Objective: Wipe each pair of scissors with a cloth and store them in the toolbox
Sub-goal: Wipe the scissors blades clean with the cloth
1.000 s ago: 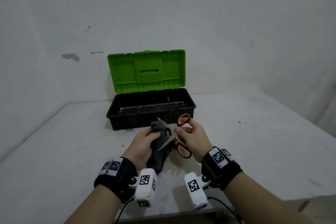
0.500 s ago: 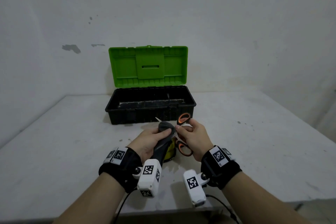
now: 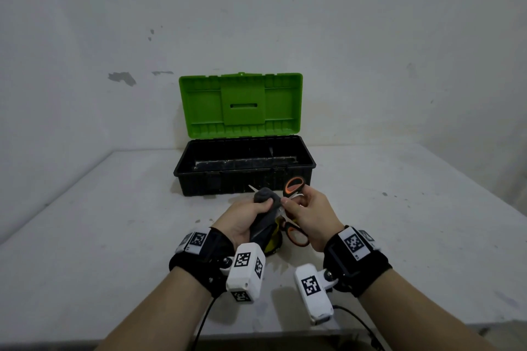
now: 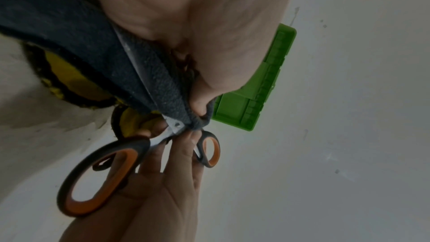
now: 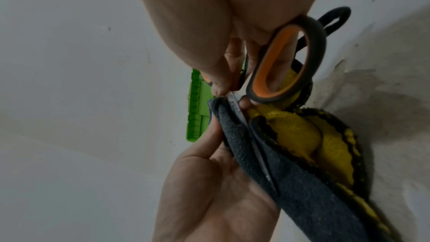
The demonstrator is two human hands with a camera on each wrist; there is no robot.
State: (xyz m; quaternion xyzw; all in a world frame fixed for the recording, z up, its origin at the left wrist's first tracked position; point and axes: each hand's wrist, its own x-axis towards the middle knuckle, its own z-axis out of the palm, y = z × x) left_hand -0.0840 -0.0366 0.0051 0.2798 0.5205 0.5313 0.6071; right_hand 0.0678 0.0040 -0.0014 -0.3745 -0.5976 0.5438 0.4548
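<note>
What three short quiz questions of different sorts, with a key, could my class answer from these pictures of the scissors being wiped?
1. True or false: the lid of the toolbox is shut.
2. Which hand grips the cloth round the blade of the scissors? A) left hand B) right hand C) neither
3. Fill in: the handles of the scissors are black and ____.

Key: 1 false, the green lid stands open. 2 A, while the right hand holds the scissors near the pivot. 3 orange.
</note>
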